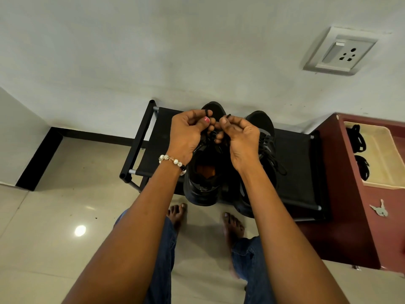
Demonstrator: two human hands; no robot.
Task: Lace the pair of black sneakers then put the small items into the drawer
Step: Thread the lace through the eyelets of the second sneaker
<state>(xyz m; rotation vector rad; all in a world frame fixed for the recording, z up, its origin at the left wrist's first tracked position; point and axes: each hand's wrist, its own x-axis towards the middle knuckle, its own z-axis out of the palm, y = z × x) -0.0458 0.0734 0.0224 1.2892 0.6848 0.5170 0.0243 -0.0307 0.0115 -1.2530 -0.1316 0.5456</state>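
Note:
Two black sneakers stand side by side on a black shoe rack (pixel 293 172). The left sneaker (pixel 203 183) shows an orange insole; the right sneaker (pixel 266 137) has its laces threaded and loose ends trailing. Above the left sneaker, my left hand (pixel 188 132) pinches a loop of its black lace (pixel 210 135), and my right hand (pixel 241 137) pinches the other loop. Both hands are close together, fingers nearly touching. An open cream-lined drawer (pixel 381 159) sits in a maroon cabinet at the right.
Black hair ties (pixel 358 139) lie inside the drawer. A small key (pixel 380 210) rests on the maroon cabinet top (pixel 350 216). A wall socket (pixel 341 51) is up on the white wall. My bare feet stand on the tiled floor in front of the rack.

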